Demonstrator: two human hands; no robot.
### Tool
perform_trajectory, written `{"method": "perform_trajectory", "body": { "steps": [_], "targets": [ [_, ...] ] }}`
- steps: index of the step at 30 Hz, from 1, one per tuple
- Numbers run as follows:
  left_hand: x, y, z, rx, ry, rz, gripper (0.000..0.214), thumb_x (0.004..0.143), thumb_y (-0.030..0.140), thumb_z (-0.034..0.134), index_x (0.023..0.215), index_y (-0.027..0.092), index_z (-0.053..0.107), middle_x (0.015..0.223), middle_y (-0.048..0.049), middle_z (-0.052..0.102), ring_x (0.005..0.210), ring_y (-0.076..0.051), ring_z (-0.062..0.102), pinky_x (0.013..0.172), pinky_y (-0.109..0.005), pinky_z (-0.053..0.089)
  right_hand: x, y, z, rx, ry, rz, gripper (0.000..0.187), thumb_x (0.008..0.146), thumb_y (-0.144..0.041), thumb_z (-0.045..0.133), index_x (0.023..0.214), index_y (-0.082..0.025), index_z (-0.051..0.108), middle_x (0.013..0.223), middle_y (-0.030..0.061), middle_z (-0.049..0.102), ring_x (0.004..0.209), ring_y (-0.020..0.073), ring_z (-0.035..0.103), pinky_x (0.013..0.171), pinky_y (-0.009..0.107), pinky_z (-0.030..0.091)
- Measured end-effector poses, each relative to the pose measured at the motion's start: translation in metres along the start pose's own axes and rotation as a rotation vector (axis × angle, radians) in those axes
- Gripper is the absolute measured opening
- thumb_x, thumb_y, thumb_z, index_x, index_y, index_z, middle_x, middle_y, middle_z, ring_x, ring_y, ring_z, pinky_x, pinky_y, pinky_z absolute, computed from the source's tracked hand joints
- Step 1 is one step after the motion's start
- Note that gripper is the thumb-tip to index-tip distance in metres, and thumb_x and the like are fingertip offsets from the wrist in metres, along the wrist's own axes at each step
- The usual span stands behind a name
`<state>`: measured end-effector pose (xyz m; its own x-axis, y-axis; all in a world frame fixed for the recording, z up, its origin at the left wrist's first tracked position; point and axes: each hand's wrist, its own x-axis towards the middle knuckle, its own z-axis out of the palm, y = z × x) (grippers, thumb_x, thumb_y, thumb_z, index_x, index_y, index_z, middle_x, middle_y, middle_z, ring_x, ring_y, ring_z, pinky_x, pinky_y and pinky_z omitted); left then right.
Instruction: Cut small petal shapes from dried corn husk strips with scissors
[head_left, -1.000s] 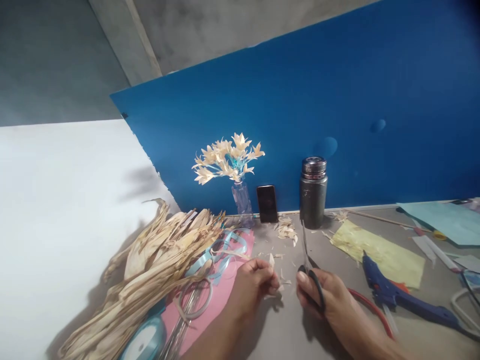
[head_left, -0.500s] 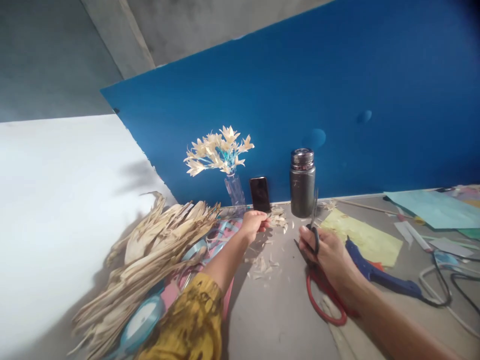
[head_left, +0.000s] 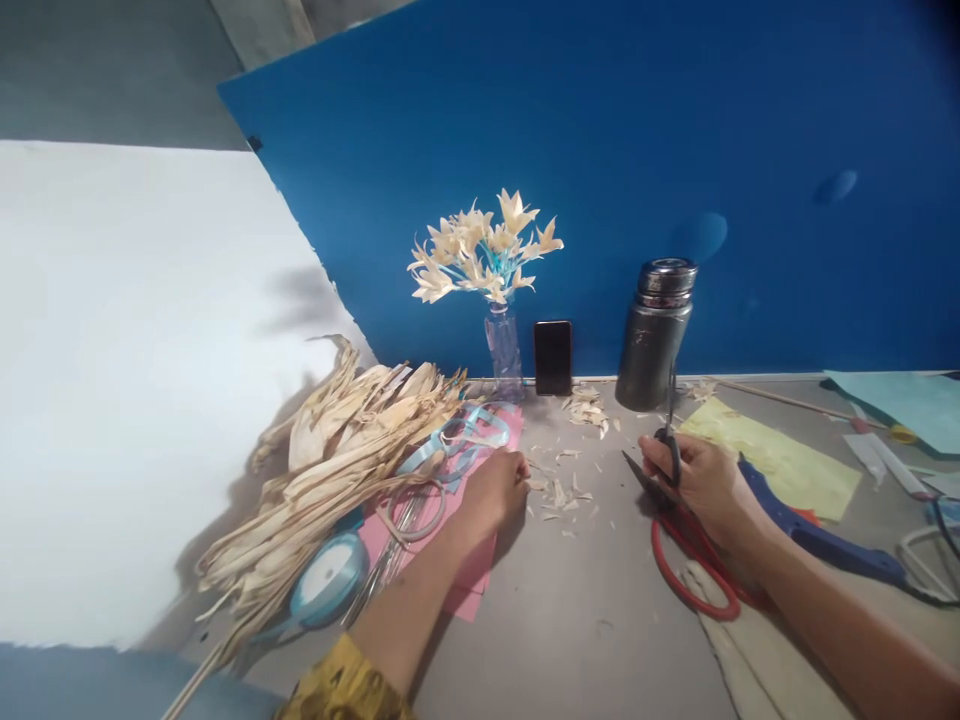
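Observation:
My right hand [head_left: 709, 487] grips a pair of scissors [head_left: 697, 575] with red handles, its dark pointed blade showing left of the fingers. A thin upright blade with a black ring also shows at this hand; I cannot tell if it is part of the same scissors. My left hand [head_left: 495, 490] rests low over a pink sheet [head_left: 469, 585], fingers curled together beside pale husk scraps [head_left: 561, 495]. What they hold, if anything, is hidden. Ahead stands a clear bottle [head_left: 504, 350] holding cream husk flowers [head_left: 484, 245] on light blue stems.
Dried corn husks [head_left: 337, 470] and a light blue ribbon roll [head_left: 330, 578] lie at left. A phone [head_left: 553, 358] and a dark flask [head_left: 655, 340] stand by the blue board [head_left: 585, 150]. At right are a blue glue gun [head_left: 817, 530] and yellow paper [head_left: 780, 460].
My left hand has come back from near the phone and down towards the pink sheet, its fingers still drawn together. My right hand keeps the scissors. The view has shifted.

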<state>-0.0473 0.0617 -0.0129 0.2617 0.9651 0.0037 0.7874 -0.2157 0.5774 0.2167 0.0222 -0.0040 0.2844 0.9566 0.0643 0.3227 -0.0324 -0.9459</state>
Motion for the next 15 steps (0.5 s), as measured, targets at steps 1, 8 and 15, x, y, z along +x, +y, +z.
{"method": "perform_trajectory", "body": {
  "steps": [1,8,15],
  "targets": [
    [0.000,0.000,0.001,0.025,-0.002,0.001,0.011,0.073,0.010,0.055,0.074,0.019,0.062,0.085,-0.0043,0.064,0.078,-0.019,0.057,0.066,-0.028,0.035,0.001,0.002,0.001,-0.028,-0.003,-0.008,0.047,0.079,-0.060,0.066,0.055,-0.020,0.059,0.047,-0.0017,0.050,0.046,0.0134,0.042,0.044,0.027,0.032],
    [-0.008,0.002,0.000,0.130,-0.034,0.059,0.005,0.082,0.024,0.056,0.085,0.021,0.060,0.093,-0.0036,0.062,0.080,-0.018,0.059,0.065,-0.028,0.035,-0.004,0.005,0.006,-0.162,-0.091,-0.086,0.042,0.080,-0.055,0.067,0.057,-0.020,0.061,0.051,-0.0009,0.057,0.049,0.0155,0.048,0.048,0.028,0.036],
    [-0.008,0.010,0.011,0.260,-0.020,0.100,0.012,0.089,0.029,0.053,0.083,0.020,0.059,0.093,-0.0074,0.062,0.083,-0.021,0.059,0.067,-0.030,0.035,-0.013,-0.001,0.012,-0.193,-0.181,-0.158,0.033,0.080,-0.047,0.069,0.062,-0.020,0.064,0.055,-0.0004,0.061,0.055,0.0169,0.052,0.052,0.030,0.040]
  ]
}}
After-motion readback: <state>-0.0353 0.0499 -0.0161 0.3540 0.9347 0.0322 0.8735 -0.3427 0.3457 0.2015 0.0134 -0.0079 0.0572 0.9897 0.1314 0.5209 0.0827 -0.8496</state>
